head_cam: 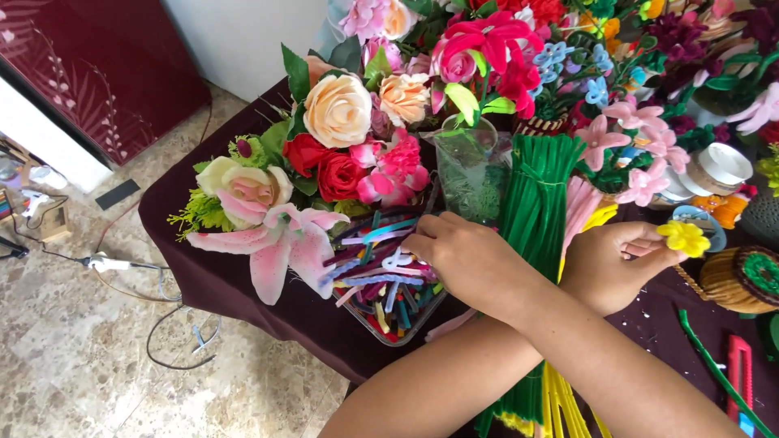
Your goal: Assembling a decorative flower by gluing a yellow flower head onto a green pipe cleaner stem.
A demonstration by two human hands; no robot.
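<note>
- Head view, hands: the arms are crossed. The right hand (471, 259) reaches over to the left side, fingers curled down onto the pipe-cleaner pieces (381, 276) in the clear tray (428, 315). I cannot tell if it already grips one. The left hand (608, 259) is on the right side and pinches a small yellow flower (686, 237) between thumb and fingertips.
- Risk 1: the tray sits near the table edge (243, 300) w/ one corner close to the drop. A hard pull on tangled pieces can probably drag it off.
- Risk 2: the pink lily (280, 243) leans over the tray's left side, so a wide hand move may knock the petals.
- Risk 3: crossed arms block each other (the right one lies on top), so a fast lift may bump the flower out of the pinch.
- Room: the green stem bundle (535, 195) is just beside the right hand and the glass cup (466, 162) is behind it. Free space is approx. only straight up and back toward the body.
</note>
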